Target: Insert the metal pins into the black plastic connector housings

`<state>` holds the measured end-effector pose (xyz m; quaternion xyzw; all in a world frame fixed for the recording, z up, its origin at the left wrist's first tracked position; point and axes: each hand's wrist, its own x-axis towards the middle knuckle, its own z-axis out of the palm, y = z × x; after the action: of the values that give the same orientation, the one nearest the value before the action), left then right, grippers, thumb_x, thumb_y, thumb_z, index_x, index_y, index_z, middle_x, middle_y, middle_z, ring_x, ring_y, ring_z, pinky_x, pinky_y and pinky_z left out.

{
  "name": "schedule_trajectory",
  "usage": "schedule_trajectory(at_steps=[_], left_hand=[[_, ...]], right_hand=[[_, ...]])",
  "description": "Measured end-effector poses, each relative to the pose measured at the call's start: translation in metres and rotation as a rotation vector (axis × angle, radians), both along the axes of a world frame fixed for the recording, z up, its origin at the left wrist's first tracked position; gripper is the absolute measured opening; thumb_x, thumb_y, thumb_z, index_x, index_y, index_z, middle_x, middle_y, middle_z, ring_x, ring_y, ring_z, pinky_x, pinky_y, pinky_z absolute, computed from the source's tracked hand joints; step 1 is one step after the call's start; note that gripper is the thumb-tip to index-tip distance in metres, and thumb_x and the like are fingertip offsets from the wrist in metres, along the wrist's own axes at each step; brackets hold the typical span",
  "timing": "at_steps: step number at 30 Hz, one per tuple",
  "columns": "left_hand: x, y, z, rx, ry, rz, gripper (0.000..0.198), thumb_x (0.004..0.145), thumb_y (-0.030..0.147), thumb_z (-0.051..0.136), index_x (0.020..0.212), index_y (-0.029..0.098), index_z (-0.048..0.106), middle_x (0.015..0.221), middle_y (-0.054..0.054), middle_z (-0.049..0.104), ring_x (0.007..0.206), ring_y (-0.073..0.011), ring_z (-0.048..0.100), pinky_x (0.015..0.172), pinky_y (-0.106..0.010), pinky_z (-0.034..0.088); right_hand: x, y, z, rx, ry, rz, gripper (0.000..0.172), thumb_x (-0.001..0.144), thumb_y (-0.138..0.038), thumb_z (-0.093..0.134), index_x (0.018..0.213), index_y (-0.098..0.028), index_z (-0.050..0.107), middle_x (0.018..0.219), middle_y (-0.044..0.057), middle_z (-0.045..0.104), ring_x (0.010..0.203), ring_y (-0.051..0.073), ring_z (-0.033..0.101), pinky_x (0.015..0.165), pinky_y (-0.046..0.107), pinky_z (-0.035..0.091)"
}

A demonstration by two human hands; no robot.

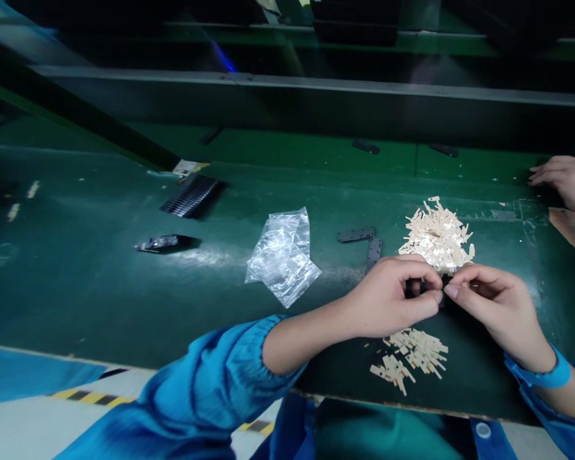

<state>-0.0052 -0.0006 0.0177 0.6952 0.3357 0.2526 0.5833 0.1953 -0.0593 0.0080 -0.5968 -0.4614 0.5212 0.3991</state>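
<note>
My left hand and my right hand meet fingertip to fingertip, both in a pinch. Between them shows a small dark part, mostly covered by the fingers. The left fingers grip it; what the right fingertips pinch is too small to make out. Just beyond the hands lies a large heap of small cream-coloured flat pieces. A smaller spread of similar pieces lies nearer the table edge, some with orange-brown marks. Two black strips with holes rest beside my left hand, one partly behind it.
Clear plastic bags lie mid-table. Further left are a stack of black ribbed parts and a black bundle. Dark pieces lie along the far strip. Another person's hand reaches in at right, near a brown scrap.
</note>
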Motion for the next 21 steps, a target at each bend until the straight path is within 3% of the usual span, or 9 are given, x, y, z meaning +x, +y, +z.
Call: schedule_trajectory(at_steps=[4, 8, 11, 17, 21], left_hand=[[0.001, 0.002, 0.000, -0.061, 0.001, -0.001, 0.008, 0.081, 0.023, 0.066, 0.078, 0.017, 0.071, 0.078, -0.001, 0.064, 0.065, -0.0103, 0.053, 0.060, -0.023, 0.043], [0.002, 0.007, -0.002, -0.301, -0.061, -0.044, 0.021, 0.083, 0.036, 0.073, 0.080, 0.015, 0.072, 0.072, 0.000, 0.062, 0.060, -0.0089, 0.049, 0.055, -0.022, 0.038], [0.002, 0.011, -0.004, -0.459, -0.150, -0.094, 0.022, 0.083, 0.036, 0.074, 0.080, 0.014, 0.070, 0.070, 0.001, 0.062, 0.061, -0.0082, 0.051, 0.057, -0.022, 0.040], [0.002, 0.013, -0.011, -0.689, -0.087, -0.187, 0.043, 0.076, 0.056, 0.080, 0.077, 0.016, 0.066, 0.058, 0.006, 0.055, 0.047, -0.0053, 0.046, 0.045, -0.019, 0.035], [0.006, 0.010, -0.011, -0.748, -0.044, -0.223, 0.051, 0.072, 0.064, 0.081, 0.072, 0.017, 0.061, 0.060, 0.005, 0.057, 0.048, -0.0059, 0.049, 0.044, -0.019, 0.036]], right_hand=[[0.001, -0.002, -0.002, 0.018, 0.002, -0.016, 0.012, 0.080, -0.031, 0.084, 0.075, -0.022, 0.078, 0.061, -0.001, 0.059, 0.055, 0.013, 0.046, 0.050, 0.024, 0.037], [0.002, -0.003, -0.004, 0.008, 0.058, -0.015, 0.010, 0.080, -0.030, 0.084, 0.076, -0.023, 0.079, 0.062, -0.001, 0.061, 0.056, 0.012, 0.048, 0.051, 0.023, 0.038], [0.004, -0.003, -0.005, -0.052, 0.164, -0.004, 0.013, 0.077, -0.031, 0.088, 0.076, -0.022, 0.079, 0.066, 0.001, 0.065, 0.059, 0.013, 0.052, 0.053, 0.023, 0.040], [0.002, -0.001, 0.001, -0.287, 0.403, 0.046, 0.026, 0.074, -0.040, 0.091, 0.071, -0.019, 0.076, 0.054, -0.005, 0.047, 0.049, 0.008, 0.030, 0.046, 0.023, 0.021], [0.000, -0.001, 0.001, -0.336, 0.445, 0.048, 0.029, 0.071, -0.044, 0.092, 0.068, -0.019, 0.076, 0.054, -0.004, 0.046, 0.049, 0.008, 0.028, 0.046, 0.025, 0.018]])
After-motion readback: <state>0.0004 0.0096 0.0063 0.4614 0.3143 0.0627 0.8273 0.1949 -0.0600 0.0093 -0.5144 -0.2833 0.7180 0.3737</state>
